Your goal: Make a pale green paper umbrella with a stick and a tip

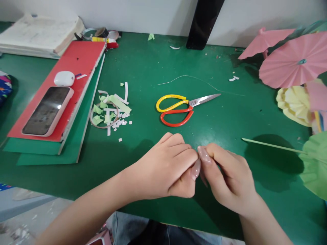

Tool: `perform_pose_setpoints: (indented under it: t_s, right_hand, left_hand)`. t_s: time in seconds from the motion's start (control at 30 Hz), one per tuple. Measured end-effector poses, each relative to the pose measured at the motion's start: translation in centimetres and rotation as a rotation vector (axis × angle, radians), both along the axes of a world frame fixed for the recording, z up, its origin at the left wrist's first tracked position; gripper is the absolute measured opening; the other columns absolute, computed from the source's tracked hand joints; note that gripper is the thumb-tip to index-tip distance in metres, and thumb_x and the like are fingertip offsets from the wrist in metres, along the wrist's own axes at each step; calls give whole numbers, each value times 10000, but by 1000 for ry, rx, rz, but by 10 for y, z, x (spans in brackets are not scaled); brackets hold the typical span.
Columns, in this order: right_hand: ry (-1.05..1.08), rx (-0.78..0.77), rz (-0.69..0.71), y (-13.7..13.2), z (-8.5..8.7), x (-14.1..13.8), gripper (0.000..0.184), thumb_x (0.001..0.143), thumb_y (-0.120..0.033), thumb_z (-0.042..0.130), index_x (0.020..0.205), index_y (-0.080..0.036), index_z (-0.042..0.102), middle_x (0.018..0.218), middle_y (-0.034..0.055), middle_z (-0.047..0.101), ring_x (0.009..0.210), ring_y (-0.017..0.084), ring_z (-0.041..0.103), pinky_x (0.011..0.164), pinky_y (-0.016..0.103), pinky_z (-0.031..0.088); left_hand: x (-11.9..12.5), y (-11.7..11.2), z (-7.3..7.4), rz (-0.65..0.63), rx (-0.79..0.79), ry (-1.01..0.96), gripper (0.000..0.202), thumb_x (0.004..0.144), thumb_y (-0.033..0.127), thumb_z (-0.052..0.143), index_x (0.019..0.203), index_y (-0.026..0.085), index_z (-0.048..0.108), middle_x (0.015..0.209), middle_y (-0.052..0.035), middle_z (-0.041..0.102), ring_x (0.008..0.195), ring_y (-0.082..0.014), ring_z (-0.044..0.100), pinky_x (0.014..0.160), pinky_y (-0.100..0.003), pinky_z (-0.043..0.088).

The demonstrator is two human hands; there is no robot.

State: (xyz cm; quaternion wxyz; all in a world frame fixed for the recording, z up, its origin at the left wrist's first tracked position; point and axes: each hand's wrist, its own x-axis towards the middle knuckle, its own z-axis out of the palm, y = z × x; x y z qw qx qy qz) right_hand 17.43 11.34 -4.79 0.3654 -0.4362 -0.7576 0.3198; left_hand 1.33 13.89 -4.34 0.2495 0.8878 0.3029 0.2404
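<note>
My left hand [176, 166] is closed in a fist, its thumb tucked against the curled fingers. My right hand [227, 177] pinches thumb and forefinger together, touching the left fist at its right side. Whatever lies between the fingers of either hand is hidden or too small to make out. Just beyond the hands rest scissors [191, 106] with one yellow and one red handle, blades closed and pointing right. A thin thread [186, 76] curves across the green table [143, 68] behind them.
Paper scraps [112, 109] lie around a ring to the left. A phone [47, 110] and a white earbud case [64, 78] sit on a red board [84, 56]. At right are pink paper umbrellas [288, 66], a yellow paper flower [293, 105] and a green paper umbrella [315, 163].
</note>
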Motion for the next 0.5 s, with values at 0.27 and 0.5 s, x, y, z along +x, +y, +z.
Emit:
perform_pose_setpoints:
  t_s: [0.27,0.5]
  right_hand:
    - [-2,14,5,0,0,1,272,923,-94,396,676,-206,388,470,-84,375,375,45,335,393,212,258]
    - [68,-46,23,-1,0,1,275,926,-94,393,672,-200,391,463,-95,374,363,25,338,389,194,251]
  left_hand:
    - [-4,0,1,-73,-146,-20,189,819,81,336,661,175,379,615,11,482,631,-134,351,624,-303,306]
    - [-4,1,5,-93,-263,-68,169,799,62,329,680,179,357,633,10,462,637,-135,340,652,-299,309]
